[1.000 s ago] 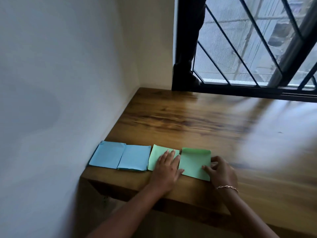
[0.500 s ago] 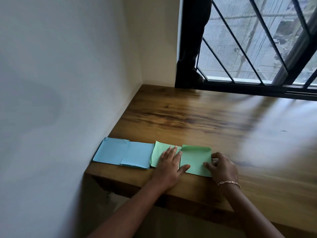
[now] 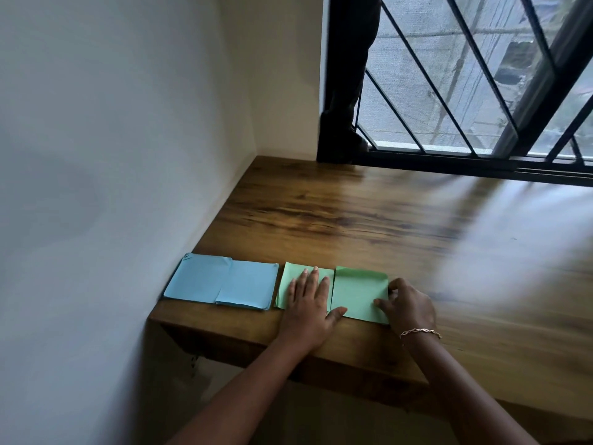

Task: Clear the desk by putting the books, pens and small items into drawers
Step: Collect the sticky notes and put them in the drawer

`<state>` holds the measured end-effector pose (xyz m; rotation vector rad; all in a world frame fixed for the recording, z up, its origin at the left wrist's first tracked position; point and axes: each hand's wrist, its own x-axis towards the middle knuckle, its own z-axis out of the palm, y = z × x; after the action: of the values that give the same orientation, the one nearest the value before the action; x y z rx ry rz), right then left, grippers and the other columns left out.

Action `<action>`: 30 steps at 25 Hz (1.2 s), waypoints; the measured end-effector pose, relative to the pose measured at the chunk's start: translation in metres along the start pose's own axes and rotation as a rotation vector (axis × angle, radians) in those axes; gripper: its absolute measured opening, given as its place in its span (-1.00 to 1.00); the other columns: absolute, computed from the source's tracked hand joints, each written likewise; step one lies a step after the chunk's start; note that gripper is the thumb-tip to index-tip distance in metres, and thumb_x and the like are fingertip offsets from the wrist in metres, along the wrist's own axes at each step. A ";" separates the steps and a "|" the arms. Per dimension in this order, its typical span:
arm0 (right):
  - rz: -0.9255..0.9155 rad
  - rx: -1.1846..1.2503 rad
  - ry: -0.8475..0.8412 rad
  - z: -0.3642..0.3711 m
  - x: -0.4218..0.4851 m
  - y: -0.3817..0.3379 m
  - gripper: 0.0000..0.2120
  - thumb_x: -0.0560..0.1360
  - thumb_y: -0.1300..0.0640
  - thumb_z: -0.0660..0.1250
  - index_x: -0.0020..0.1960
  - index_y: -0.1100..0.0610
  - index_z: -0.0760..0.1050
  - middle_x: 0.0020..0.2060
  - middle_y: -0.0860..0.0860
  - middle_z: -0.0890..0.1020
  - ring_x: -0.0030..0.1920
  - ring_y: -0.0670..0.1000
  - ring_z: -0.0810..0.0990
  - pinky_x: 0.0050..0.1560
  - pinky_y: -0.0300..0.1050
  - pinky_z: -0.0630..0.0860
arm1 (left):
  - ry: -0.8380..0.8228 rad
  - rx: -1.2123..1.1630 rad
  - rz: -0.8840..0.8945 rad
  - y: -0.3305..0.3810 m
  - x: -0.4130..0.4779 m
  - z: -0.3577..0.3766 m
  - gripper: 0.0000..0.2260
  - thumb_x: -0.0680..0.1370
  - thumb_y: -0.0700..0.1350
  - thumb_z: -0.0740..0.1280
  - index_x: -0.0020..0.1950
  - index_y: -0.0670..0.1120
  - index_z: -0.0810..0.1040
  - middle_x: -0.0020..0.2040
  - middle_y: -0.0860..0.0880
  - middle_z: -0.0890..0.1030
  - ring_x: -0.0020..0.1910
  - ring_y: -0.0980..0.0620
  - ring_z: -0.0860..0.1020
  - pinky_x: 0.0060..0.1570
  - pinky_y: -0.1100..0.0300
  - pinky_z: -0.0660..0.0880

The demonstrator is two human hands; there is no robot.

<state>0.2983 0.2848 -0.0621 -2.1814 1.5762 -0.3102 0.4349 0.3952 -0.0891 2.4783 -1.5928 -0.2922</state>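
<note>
Four square paper pads lie in a row along the near left edge of the wooden desk point(image 3: 369, 220). Two blue pads point(image 3: 221, 282) sit beside the wall. To their right lies a light green pad point(image 3: 290, 277), and my left hand point(image 3: 308, 303) rests flat on it with straight fingers. A darker green pad point(image 3: 357, 295) comes last in the row. My right hand point(image 3: 406, 303) has curled fingers at that pad's right edge, thumb and fingertips touching the paper. A chain bracelet point(image 3: 420, 332) circles my right wrist.
A plain wall point(image 3: 112, 155) closes off the desk's left side. A barred window point(image 3: 465, 75) with a dark frame runs along the back. The desk's front edge lies just below my hands.
My hands have stayed on the green pads. The camera has shifted slightly, and the darker green pad sits a little closer against the light green one.
</note>
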 end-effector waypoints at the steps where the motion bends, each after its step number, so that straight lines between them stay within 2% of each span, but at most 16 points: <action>1: -0.008 -0.015 0.002 0.001 0.000 0.000 -0.66 0.42 0.02 0.40 0.10 0.17 0.47 0.04 0.20 0.63 0.08 0.19 0.57 -0.05 -0.05 0.45 | 0.005 0.009 -0.001 -0.001 0.000 0.000 -0.38 0.58 0.22 0.00 0.54 -0.04 -0.08 0.56 -0.07 -0.16 0.52 -0.04 -0.24 0.45 0.04 -0.28; 8: -0.049 0.031 0.000 0.001 -0.002 0.002 -0.63 0.45 0.00 0.36 0.17 0.17 0.44 0.06 0.19 0.61 0.09 0.20 0.55 -0.04 -0.05 0.45 | 0.016 0.026 -0.004 -0.004 0.000 -0.004 -0.38 0.58 0.22 -0.01 0.54 -0.05 -0.09 0.56 -0.08 -0.16 0.52 -0.04 -0.23 0.46 0.04 -0.27; 10: -0.091 0.058 0.069 0.000 -0.009 0.006 -0.63 0.47 0.02 0.33 0.22 0.14 0.43 0.09 0.18 0.58 0.09 0.22 0.54 -0.04 -0.04 0.45 | 0.035 0.046 0.014 -0.003 -0.001 -0.004 -0.37 0.58 0.24 -0.03 0.54 -0.05 -0.10 0.55 -0.09 -0.17 0.52 -0.04 -0.24 0.45 0.03 -0.28; 12: -0.154 -0.009 0.154 -0.001 -0.019 0.014 -0.61 0.48 0.05 0.30 0.28 0.13 0.42 0.18 0.17 0.51 0.16 0.24 0.47 0.06 -0.01 0.43 | 0.070 0.107 0.084 0.004 -0.004 -0.002 -0.36 0.57 0.25 -0.06 0.54 -0.06 -0.11 0.55 -0.09 -0.19 0.52 -0.05 -0.25 0.45 0.01 -0.31; 15: -0.283 -0.132 0.181 -0.002 -0.032 0.033 -0.50 0.53 0.04 0.23 0.43 0.16 0.26 0.41 0.22 0.30 0.43 0.22 0.21 0.40 0.02 0.19 | 0.107 0.161 0.232 0.027 -0.006 0.003 -0.39 0.59 0.22 -0.08 0.54 -0.07 -0.09 0.55 -0.10 -0.18 0.52 -0.06 -0.26 0.41 0.00 -0.38; 18: -0.334 -0.243 0.143 -0.006 -0.041 0.056 -0.40 0.57 -0.07 0.10 0.51 0.11 0.00 0.51 0.18 -0.01 0.52 0.15 -0.08 0.50 -0.02 -0.09 | 0.115 0.171 0.330 0.056 -0.008 0.009 -0.42 0.61 0.18 -0.09 0.54 -0.08 -0.08 0.55 -0.12 -0.15 0.52 -0.07 -0.23 0.38 0.01 -0.41; 20: -0.287 -0.291 0.123 -0.012 -0.052 0.079 -0.37 0.57 -0.14 0.04 0.52 0.06 -0.12 0.52 0.15 -0.13 0.52 0.12 -0.18 0.49 -0.04 -0.21 | 0.099 0.158 0.386 0.077 -0.013 0.016 -0.43 0.61 0.16 -0.09 0.54 -0.08 -0.10 0.55 -0.12 -0.17 0.52 -0.07 -0.24 0.39 0.02 -0.40; 23: -0.196 -0.329 0.140 -0.026 -0.080 0.119 -0.34 0.53 -0.24 -0.11 0.52 0.04 -0.14 0.51 0.14 -0.15 0.52 0.13 -0.17 0.49 -0.04 -0.23 | 0.069 0.132 0.482 0.116 -0.030 0.030 -0.42 0.61 0.17 -0.07 0.54 -0.08 -0.11 0.55 -0.13 -0.19 0.52 -0.07 -0.26 0.36 0.06 -0.45; 30: 0.042 -0.278 0.216 -0.068 -0.213 0.238 -0.36 0.54 -0.20 0.03 0.50 0.11 0.04 0.50 0.19 0.03 0.52 0.17 -0.06 0.49 -0.01 -0.20 | 0.025 0.108 0.781 0.238 -0.127 0.081 -0.41 0.60 0.20 -0.06 0.53 -0.08 -0.05 0.55 -0.14 -0.14 0.52 -0.09 -0.20 0.42 0.07 -0.37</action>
<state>-0.0014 0.4094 -0.0983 -2.3843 1.8770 -0.3412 0.1540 0.4095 -0.0981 1.7069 -2.4350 -0.0538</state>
